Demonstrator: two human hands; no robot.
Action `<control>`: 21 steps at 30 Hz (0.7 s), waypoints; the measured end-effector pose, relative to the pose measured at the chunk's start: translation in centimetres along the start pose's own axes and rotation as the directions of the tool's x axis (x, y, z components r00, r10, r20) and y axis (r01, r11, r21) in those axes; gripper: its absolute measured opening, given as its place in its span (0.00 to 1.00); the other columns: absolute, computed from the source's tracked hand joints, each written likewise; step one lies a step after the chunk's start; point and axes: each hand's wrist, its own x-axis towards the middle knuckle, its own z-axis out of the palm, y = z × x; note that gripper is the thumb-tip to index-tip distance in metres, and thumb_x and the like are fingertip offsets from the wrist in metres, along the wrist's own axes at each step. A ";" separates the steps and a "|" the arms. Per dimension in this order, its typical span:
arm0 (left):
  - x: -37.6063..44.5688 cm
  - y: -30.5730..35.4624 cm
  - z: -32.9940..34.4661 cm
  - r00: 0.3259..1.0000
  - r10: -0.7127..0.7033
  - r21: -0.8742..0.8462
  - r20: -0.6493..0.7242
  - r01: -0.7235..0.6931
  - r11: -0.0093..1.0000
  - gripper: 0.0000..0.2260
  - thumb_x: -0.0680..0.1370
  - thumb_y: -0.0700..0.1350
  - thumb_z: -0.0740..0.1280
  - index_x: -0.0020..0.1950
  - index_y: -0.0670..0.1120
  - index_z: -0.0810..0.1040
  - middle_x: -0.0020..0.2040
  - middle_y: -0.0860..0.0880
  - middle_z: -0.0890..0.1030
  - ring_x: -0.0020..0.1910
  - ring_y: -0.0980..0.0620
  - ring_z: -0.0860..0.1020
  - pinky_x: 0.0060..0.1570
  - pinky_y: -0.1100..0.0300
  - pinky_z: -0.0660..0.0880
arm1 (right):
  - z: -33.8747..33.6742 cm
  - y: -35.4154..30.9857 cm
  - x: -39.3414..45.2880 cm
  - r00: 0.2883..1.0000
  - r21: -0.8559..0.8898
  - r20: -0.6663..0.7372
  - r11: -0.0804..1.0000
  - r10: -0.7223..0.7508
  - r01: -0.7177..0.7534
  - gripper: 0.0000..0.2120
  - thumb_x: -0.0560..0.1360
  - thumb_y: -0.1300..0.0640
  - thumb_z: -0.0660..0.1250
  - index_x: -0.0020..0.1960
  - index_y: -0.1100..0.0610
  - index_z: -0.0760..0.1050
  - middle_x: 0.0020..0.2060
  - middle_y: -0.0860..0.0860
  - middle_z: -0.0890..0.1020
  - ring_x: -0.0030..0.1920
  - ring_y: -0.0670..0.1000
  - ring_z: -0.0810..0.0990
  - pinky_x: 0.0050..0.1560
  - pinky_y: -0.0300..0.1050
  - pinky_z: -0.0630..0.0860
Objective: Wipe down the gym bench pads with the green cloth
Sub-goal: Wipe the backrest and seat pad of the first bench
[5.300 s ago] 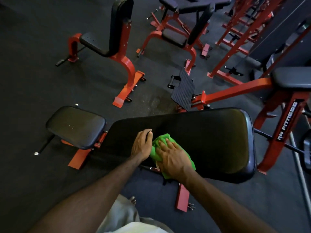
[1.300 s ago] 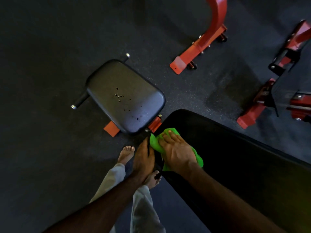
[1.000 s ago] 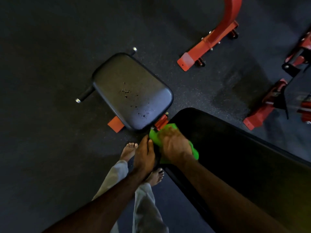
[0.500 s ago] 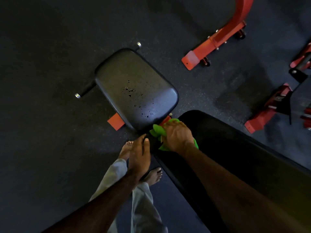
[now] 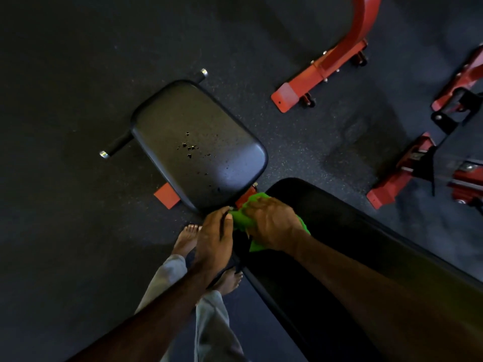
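Green cloth (image 5: 241, 218) sits bunched at the near corner of the long back pad (image 5: 352, 246), right at the end that faces the seat pad (image 5: 198, 145), and part of it hangs over that corner's edge. The right hand (image 5: 273, 224) covers most of the cloth, fingers curled down over it and gripping it against the pad, so only a green fringe shows at the fingertips and beside the wrist. The left hand (image 5: 214, 240) lies just beside the cloth with its fingers straight and held together, its fingertips reaching the near corner of the seat pad; whether it touches the cloth cannot be told. Both forearms run in from the bottom edge of the view. Below the left hand two bare feet (image 5: 187, 237) stand on the floor beside the end of the back pad, with light grey trouser legs (image 5: 209, 322) above them. The seat pad is black and carries a scatter of small dark specks near its middle; a black bar with silver end caps (image 5: 115, 146) juts out from its far side, and a red frame plate (image 5: 167, 195) shows under its near edge. Across the dark speckled rubber floor (image 5: 65, 100), well apart from the bench, stand other red machine frames (image 5: 321, 71), one with small wheels at its foot
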 end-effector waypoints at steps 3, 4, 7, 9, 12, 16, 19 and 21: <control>-0.1 1.0 0.4 0.998 0.044 0.069 0.054 -0.048 0.997 0.18 0.87 0.47 0.58 0.76 0.48 0.72 0.73 0.48 0.75 0.71 0.48 0.73 0.56 0.79 0.59 | -1.7 3.2 -0.6 0.946 0.102 -0.132 0.954 0.295 -0.284 0.36 0.75 0.32 0.56 0.77 0.51 0.69 0.74 0.54 0.72 0.77 0.58 0.67 0.79 0.54 0.58; -0.3 1.6 0.4 0.996 0.064 0.093 0.066 -0.070 0.993 0.17 0.87 0.46 0.59 0.76 0.48 0.72 0.72 0.49 0.76 0.71 0.48 0.73 0.57 0.76 0.60 | -2.1 3.9 -0.7 0.907 0.141 -0.186 0.924 0.378 -0.357 0.30 0.79 0.39 0.61 0.76 0.53 0.69 0.75 0.54 0.71 0.77 0.59 0.65 0.80 0.54 0.57; -0.3 1.9 1.2 0.995 0.092 0.105 0.047 -0.096 0.990 0.17 0.85 0.47 0.62 0.74 0.45 0.75 0.70 0.46 0.78 0.71 0.45 0.75 0.64 0.68 0.64 | -1.4 3.6 -1.5 0.962 0.136 -0.174 0.972 0.212 -0.190 0.29 0.79 0.43 0.63 0.77 0.54 0.70 0.75 0.56 0.72 0.78 0.60 0.66 0.81 0.55 0.56; -0.3 1.2 2.4 0.995 0.074 0.062 0.066 -0.079 0.995 0.21 0.84 0.51 0.63 0.74 0.44 0.74 0.71 0.44 0.77 0.72 0.44 0.74 0.69 0.59 0.66 | -0.4 4.3 -2.5 0.957 0.190 -0.225 0.972 0.184 -0.142 0.30 0.78 0.40 0.58 0.74 0.54 0.75 0.73 0.56 0.76 0.75 0.59 0.71 0.78 0.55 0.63; -0.9 1.3 3.8 0.994 0.047 0.041 0.098 -0.051 0.998 0.24 0.84 0.55 0.60 0.78 0.46 0.69 0.75 0.45 0.73 0.74 0.47 0.70 0.73 0.55 0.64 | -2.1 5.8 -4.0 0.830 0.283 -0.261 0.861 0.493 -0.423 0.24 0.79 0.43 0.64 0.71 0.53 0.74 0.69 0.55 0.78 0.70 0.61 0.75 0.70 0.56 0.72; -1.6 1.9 5.0 0.981 0.115 0.097 0.156 -0.131 0.987 0.25 0.84 0.52 0.62 0.81 0.47 0.65 0.79 0.46 0.68 0.77 0.48 0.66 0.74 0.59 0.60 | -1.3 4.6 -5.9 0.909 0.180 -0.320 0.959 0.266 -0.217 0.27 0.77 0.47 0.67 0.74 0.53 0.73 0.72 0.57 0.75 0.73 0.65 0.73 0.73 0.59 0.71; -1.6 1.5 5.7 0.975 0.138 0.134 0.172 -0.162 0.978 0.28 0.84 0.57 0.59 0.82 0.48 0.63 0.81 0.47 0.65 0.79 0.50 0.62 0.75 0.61 0.55 | -2.3 6.8 -6.9 0.811 0.359 -0.281 0.840 0.513 -0.406 0.23 0.79 0.44 0.67 0.70 0.53 0.75 0.66 0.55 0.79 0.64 0.62 0.80 0.63 0.54 0.76; -1.9 1.8 6.0 0.977 0.141 0.098 0.163 -0.158 0.982 0.30 0.82 0.62 0.56 0.82 0.49 0.64 0.80 0.48 0.66 0.79 0.50 0.63 0.74 0.61 0.56 | -2.9 6.5 -8.0 0.750 0.304 -0.287 0.799 0.596 -0.519 0.22 0.79 0.45 0.67 0.69 0.55 0.73 0.63 0.57 0.79 0.60 0.63 0.80 0.58 0.56 0.77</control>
